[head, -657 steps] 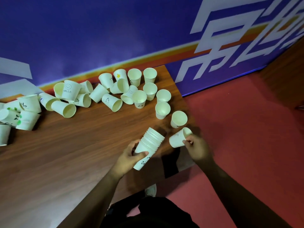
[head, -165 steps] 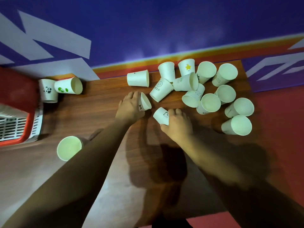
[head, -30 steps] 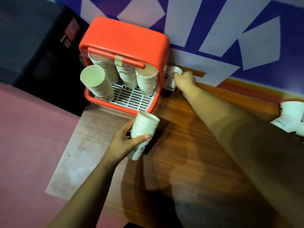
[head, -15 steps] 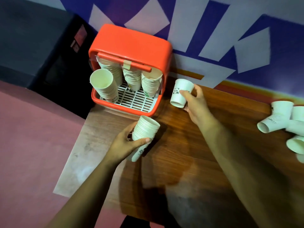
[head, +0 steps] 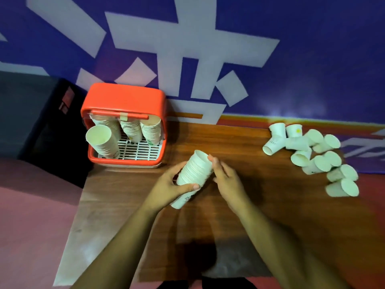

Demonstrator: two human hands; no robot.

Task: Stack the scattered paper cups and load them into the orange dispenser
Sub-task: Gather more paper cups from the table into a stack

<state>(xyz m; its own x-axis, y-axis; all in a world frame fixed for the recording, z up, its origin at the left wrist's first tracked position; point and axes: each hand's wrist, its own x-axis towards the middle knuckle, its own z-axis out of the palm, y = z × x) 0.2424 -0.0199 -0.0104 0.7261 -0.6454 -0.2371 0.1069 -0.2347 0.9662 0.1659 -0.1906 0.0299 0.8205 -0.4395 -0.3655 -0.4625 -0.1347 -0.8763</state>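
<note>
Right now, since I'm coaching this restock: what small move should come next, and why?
Probably send the right hand to the loose cups at the right end of the table: several lie unstacked there, while the left hand grips the stack steady.

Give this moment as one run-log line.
left hand: grips cup stack | right hand: touches stack | orange dispenser: holds stacks | loose cups: right, on table

What looks like an event venue's refreshment point: a blue wall (head: 323, 49) with giant white lettering (head: 177, 51) backs a wooden table (head: 239, 140), orange cup dispenser (head: 125, 97) and red carpet (head: 31, 215).
</note>
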